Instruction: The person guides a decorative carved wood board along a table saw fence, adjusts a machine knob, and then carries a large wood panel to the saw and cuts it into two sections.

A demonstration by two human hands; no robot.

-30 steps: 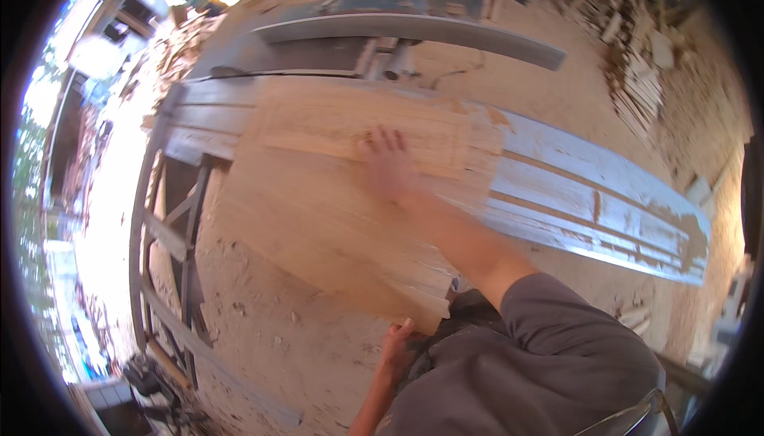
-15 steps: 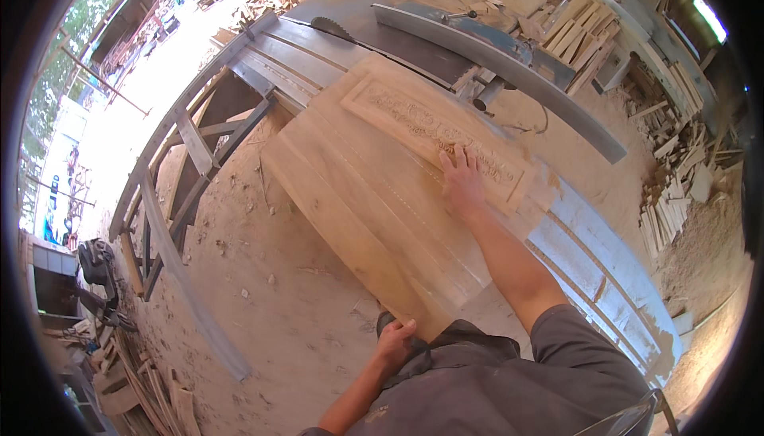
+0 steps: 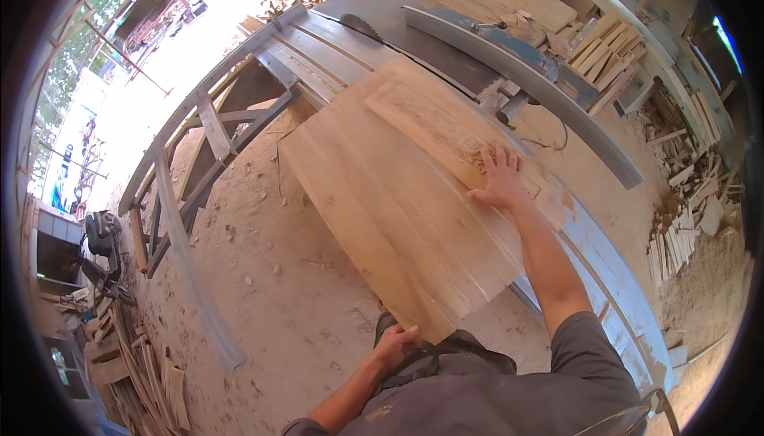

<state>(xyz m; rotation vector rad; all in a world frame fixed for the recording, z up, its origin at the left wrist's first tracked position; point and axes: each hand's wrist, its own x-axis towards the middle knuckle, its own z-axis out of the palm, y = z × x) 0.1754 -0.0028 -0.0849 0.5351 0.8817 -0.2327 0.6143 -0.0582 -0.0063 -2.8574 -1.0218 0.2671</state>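
A wide, pale wooden panel [image 3: 382,205] made of joined boards lies in front of me, its far end on the saw's metal table. On its right part rests a narrower carved wooden panel [image 3: 434,127] with a raised floral pattern. My right hand [image 3: 504,181] lies on the carved panel, fingers stretched and thumb spread out to the side. Close to my body, my left hand [image 3: 395,345] grips the near corner of the wide panel, thumb on top; its other fingers are mostly hidden beneath the edge.
A toothed circular saw blade [image 3: 360,25] stands up beyond the panels, beside a long metal fence [image 3: 529,82]. At left is the saw's metal support frame [image 3: 215,130]. Wood offcuts [image 3: 680,233] pile up at right, and more scrap strips [image 3: 147,376] lie at lower left.
The view has shifted, so the scene sits slightly farther right. My right hand has slid a little along the carved panel and its thumb has spread. My left hand keeps its grip.
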